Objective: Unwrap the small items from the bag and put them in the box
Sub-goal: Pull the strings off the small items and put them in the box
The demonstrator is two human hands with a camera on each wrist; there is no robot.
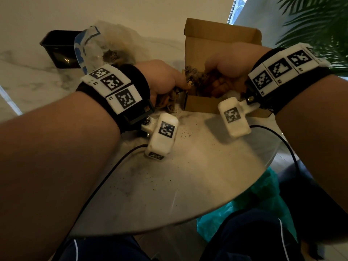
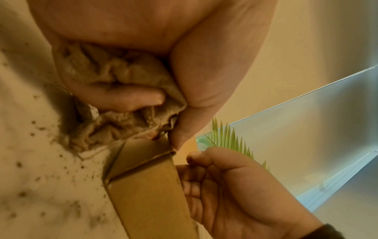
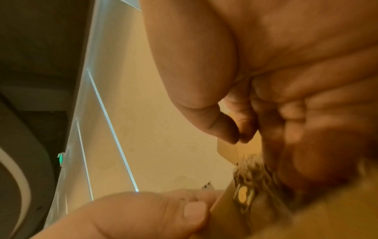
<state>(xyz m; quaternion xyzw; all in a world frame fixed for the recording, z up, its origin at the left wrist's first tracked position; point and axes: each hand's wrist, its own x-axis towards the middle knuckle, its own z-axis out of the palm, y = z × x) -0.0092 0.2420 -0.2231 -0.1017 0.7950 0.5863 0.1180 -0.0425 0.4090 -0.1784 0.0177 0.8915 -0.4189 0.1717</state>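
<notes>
My left hand (image 1: 165, 78) grips a crumpled wad of brown wrapping paper (image 2: 114, 77) at the left front corner of the open cardboard box (image 1: 203, 107), its thumb (image 2: 184, 97) against the box corner. My right hand (image 1: 226, 70) hangs inside the box with fingers loosely curled; I see nothing in them. A small gold-coloured item (image 3: 243, 195) lies among brown shredded filler (image 1: 195, 78) in the box, close to the left thumb. The clear plastic bag (image 1: 105, 46) with blue print lies behind my left wrist, with more brown wrapped lumps inside.
A black tub (image 1: 58, 48) stands at the back left of the marble table (image 1: 188, 176). Dark crumbs are scattered in front of the box. A teal plastic bag (image 1: 254, 200) lies on the floor beyond the table's near edge. Palm leaves (image 1: 316, 25) hang at the right.
</notes>
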